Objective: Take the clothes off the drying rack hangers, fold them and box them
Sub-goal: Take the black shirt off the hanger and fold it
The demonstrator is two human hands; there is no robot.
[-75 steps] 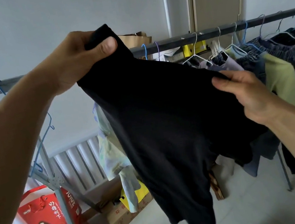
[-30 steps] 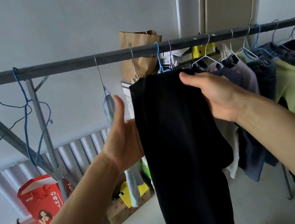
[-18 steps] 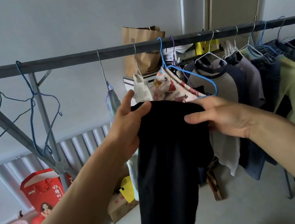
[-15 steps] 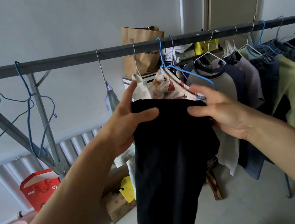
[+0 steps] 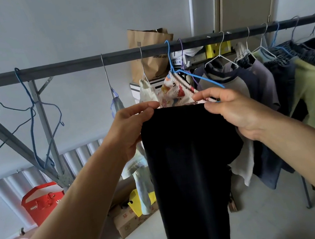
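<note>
Head view. Left hand [image 5: 131, 130] pinching the top left corner of a long black soft-fabric garment [image 5: 185, 166], thumb over the front, fingers behind. Right hand [image 5: 232, 113] pinching the top right corner the same way, thumb and forefinger closed on the edge. Held taut between the two, top edge level, hanging free in front of the grey metal drying rack bar [image 5: 80, 63] and reaching down out of frame. Off any hanger, touching nothing but the hands.

Behind it, still on wire hangers: a white printed cotton piece [image 5: 175, 92], a grey-and-navy raglan top [image 5: 236, 85], a pale green shirt [image 5: 312, 89]. Bare blue wire hangers [image 5: 32, 111] at the left end of the bar. No box for the folded clothes clearly made out; cardboard cartons [image 5: 128, 222] on the floor below.

Probably light, limp and thin: drapes straight, no stiffness, likely to sag and twist wherever unsupported. Not fragile, not notably slippery. Best gripped at the two top corners as now, then at the midpoint of each side edge to bring halves together while hanging.
</note>
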